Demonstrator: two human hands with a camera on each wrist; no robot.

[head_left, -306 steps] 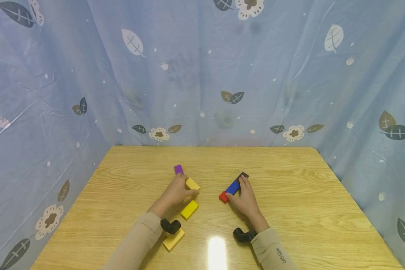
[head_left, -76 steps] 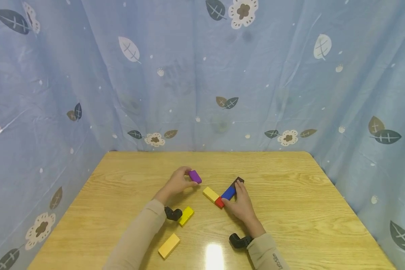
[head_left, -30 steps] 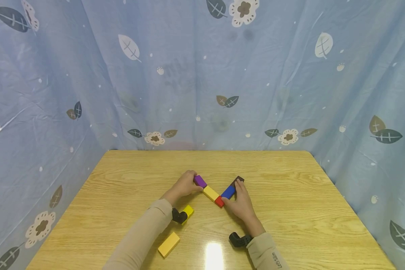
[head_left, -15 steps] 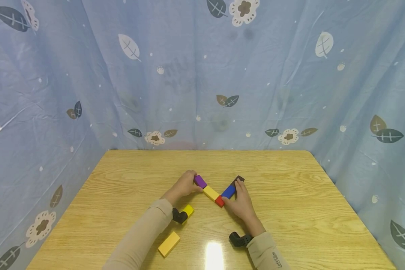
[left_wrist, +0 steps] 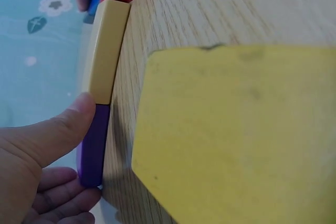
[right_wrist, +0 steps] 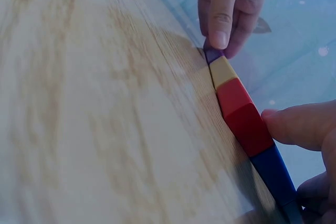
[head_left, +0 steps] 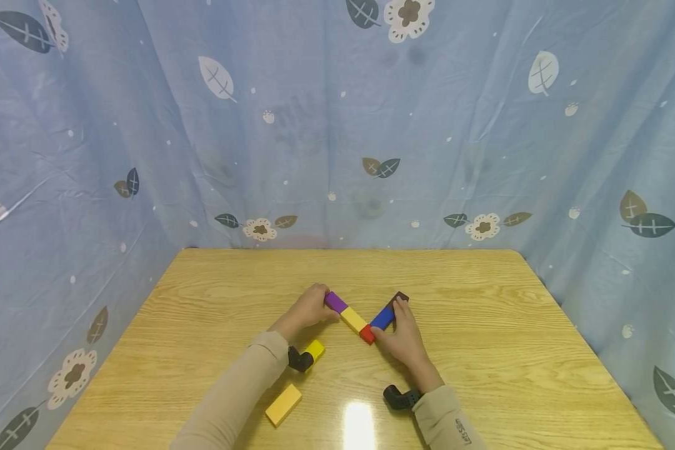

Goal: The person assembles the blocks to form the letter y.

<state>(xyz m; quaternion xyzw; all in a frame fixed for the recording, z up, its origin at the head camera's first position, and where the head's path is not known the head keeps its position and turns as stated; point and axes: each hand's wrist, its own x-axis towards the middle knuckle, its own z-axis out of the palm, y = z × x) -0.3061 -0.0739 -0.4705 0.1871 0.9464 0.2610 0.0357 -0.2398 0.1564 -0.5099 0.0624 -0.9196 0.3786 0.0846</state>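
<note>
Wooden blocks form a V on the table. Its left arm is a purple block (head_left: 335,302) and a pale yellow block (head_left: 352,320), ending at a red block (head_left: 367,334) at the corner. A blue block (head_left: 382,319) and a dark brown block (head_left: 402,295) make the right arm. My left hand (head_left: 308,307) pinches the purple block, thumb near its joint with the pale yellow one, fingers at its far end. My right hand (head_left: 407,337) grips the other arm, thumb at the red block (right_wrist: 247,124), fingertips on the dark brown block.
A bright yellow block (head_left: 317,349) lies under my left wrist, partly hidden by the wrist camera (head_left: 300,360). Nearer to me lies an orange-yellow block (head_left: 284,405). A blue patterned curtain (head_left: 326,125) hangs behind the wooden table (head_left: 512,350) and along its sides.
The pale yellow block, under my left hand at first, has joined the red one. My left hand has since brought the purple block against its end. Over the last second the hands stay still.
</note>
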